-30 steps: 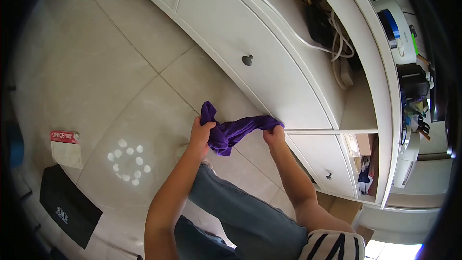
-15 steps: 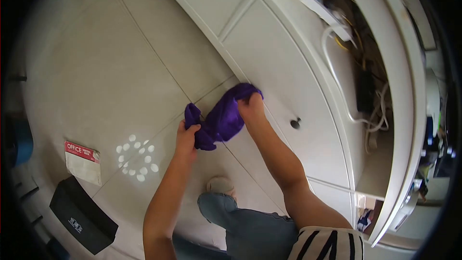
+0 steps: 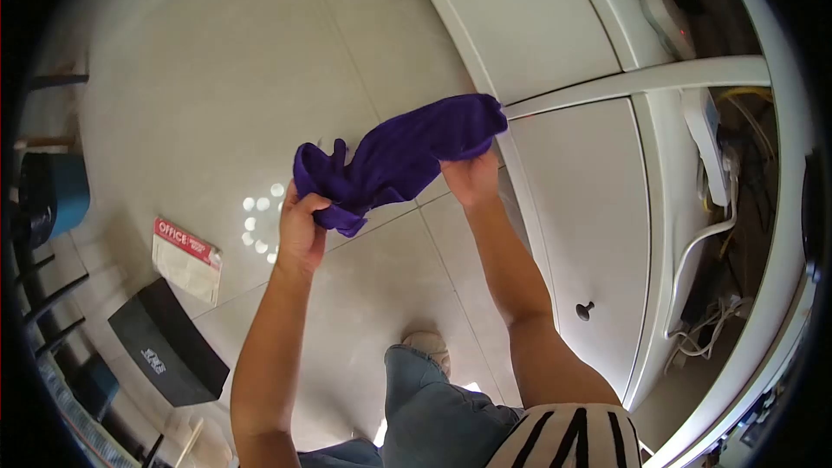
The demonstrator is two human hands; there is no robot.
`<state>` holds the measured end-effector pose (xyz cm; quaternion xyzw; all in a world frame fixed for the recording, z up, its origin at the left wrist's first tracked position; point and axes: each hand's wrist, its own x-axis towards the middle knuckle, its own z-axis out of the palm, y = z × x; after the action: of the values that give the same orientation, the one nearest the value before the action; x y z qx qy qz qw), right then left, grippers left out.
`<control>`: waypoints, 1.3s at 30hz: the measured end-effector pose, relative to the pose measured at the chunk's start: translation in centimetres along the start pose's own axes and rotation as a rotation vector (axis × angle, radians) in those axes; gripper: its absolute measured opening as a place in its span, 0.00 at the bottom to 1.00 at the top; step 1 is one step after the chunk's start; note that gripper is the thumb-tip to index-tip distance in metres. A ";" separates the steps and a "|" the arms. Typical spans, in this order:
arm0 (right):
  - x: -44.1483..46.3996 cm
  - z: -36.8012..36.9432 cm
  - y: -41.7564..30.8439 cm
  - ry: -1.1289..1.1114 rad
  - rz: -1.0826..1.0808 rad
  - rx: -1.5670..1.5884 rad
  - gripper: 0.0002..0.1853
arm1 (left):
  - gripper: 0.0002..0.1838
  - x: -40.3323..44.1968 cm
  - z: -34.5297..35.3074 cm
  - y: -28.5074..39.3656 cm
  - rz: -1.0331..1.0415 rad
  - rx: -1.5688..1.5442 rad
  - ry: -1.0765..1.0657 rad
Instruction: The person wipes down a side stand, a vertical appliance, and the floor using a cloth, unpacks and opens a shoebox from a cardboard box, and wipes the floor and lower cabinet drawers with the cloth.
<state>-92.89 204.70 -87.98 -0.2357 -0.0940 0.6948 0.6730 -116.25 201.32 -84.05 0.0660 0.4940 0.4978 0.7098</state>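
A purple cloth (image 3: 407,149) is stretched between my two hands above the tiled floor. My left hand (image 3: 302,230) grips its bunched left end, with the thumb lying over the fabric. At the other end, beside the white cabinet (image 3: 579,208), my right hand (image 3: 471,175) holds the lower edge; the cloth hides part of its fingers. Folds gather near the left hand, while the right part hangs wider and flatter.
On the floor (image 3: 217,61) at left lie a red and cream "OFFICE" pad (image 3: 187,260) and a black box (image 3: 169,343). A blue-black bin (image 3: 56,195) stands farther left. Cables and a power strip (image 3: 705,143) fill the cabinet's open shelf.
The view has turned and shifted along the cabinet. Both hands have moved up in the view with the purple cloth, which is now spread wider. Neither hand has let go.
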 end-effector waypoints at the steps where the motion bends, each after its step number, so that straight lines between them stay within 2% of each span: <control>1: -0.6 0.4 0.3 -0.085 0.084 0.058 0.19 | 0.21 -0.4 -0.5 1.4 -0.006 0.026 -0.008; 3: -1.6 1.4 0.9 -0.178 0.193 0.119 0.20 | 0.21 -0.9 -2.2 3.2 0.000 0.041 0.004; 6: -2.4 3.2 2.7 -0.294 0.338 0.097 0.22 | 0.19 -0.9 -5.5 4.7 0.122 0.427 0.090; 7: -2.5 3.7 3.1 -0.317 0.377 0.075 0.22 | 0.19 -0.7 -6.2 5.3 0.139 0.425 0.100; 9: -2.4 3.7 4.1 -0.344 0.397 0.049 0.22 | 0.20 -0.1 -7.0 5.9 0.022 0.761 0.074; 10: -2.3 3.4 4.7 -0.299 0.412 -0.073 0.22 | 0.20 0.4 -6.9 5.8 0.115 1.064 0.119; 11: -2.5 3.1 5.1 -0.245 0.418 -0.197 0.21 | 0.20 0.7 -6.7 5.8 0.120 1.070 0.096; 13: -3.2 4.2 6.3 -0.131 0.533 -0.662 0.20 | 0.20 0.7 -4.2 6.2 0.866 1.192 0.046; 14: -3.6 5.1 6.6 -0.107 0.613 -0.501 0.19 | 0.22 1.4 -4.0 5.3 0.534 0.703 -0.204; 15: -4.3 7.2 6.4 -0.078 0.685 -0.329 0.18 | 0.22 1.4 -3.5 5.2 0.509 0.694 -0.254; 17: -5.5 8.5 4.9 0.026 0.670 -0.385 0.17 | 0.20 1.6 -1.7 6.1 -0.070 1.015 -0.815; 18: -6.1 8.6 4.2 0.091 0.698 -0.426 0.15 | 0.16 2.2 -0.8 5.7 -0.183 1.099 -0.865; 19: -7.0 7.7 3.3 0.115 0.656 -0.437 0.15 | 0.16 2.7 0.1 4.6 -0.179 1.101 -0.916; 21: -9.9 4.9 1.3 0.296 0.451 -0.777 0.11 | 0.11 3.6 1.7 0.9 -0.393 0.198 -0.687; 22: -12.2 4.0 0.3 0.356 0.431 -0.917 0.10 | 0.08 4.2 2.6 -1.1 -0.442 0.111 -0.655; 23: -15.1 3.4 -0.8 0.417 0.424 -1.055 0.09 | 0.08 4.5 3.6 -3.3 -0.461 0.113 -0.674; 25: -20.9 4.0 -2.6 0.500 0.625 -1.162 0.08 | 0.08 4.3 5.7 -7.8 -0.435 -0.030 -0.448; 27: -26.8 2.8 -3.7 0.467 0.731 -1.219 0.08 | 0.09 4.7 6.3 -12.7 -0.338 -0.053 -0.520; 28: -28.7 2.7 -4.3 0.469 0.723 -1.221 0.08 | 0.10 2.8 8.3 -13.6 -0.285 -0.081 -0.375; 29: -30.2 2.6 -4.5 0.446 0.686 -1.324 0.08 | 0.12 2.5 9.1 -14.8 -0.374 -0.269 -0.419; 31: -31.4 1.4 -4.6 0.410 0.648 -1.415 0.08 | 0.13 0.7 11.1 -15.9 -0.453 -0.408 -0.503; 33: -31.8 -0.2 -5.3 0.525 0.495 -1.256 0.09 | 0.12 0.1 13.7 -18.9 -0.239 -0.304 -0.552; 35: -32.3 -1.0 -5.2 0.506 0.423 -1.242 0.09 | 0.10 -3.0 16.7 -19.6 -0.034 -0.152 -0.477; 37: -32.9 -2.1 -4.7 0.473 0.356 -1.220 0.09 | 0.09 -4.4 17.0 -20.1 0.132 0.141 -0.522; 38: -33.4 -2.8 -4.6 0.446 0.336 -1.258 0.09 | 0.09 -4.1 17.3 -21.3 0.241 0.168 -0.501; 39: -33.1 -3.1 -4.8 0.419 0.314 -1.297 0.09 | 0.09 -3.8 17.7 -21.2 0.252 0.163 -0.490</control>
<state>-87.78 172.06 -81.88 -0.7298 -0.3228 0.5271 0.2921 -89.16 194.96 -85.18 0.3019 0.3342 0.5098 0.7330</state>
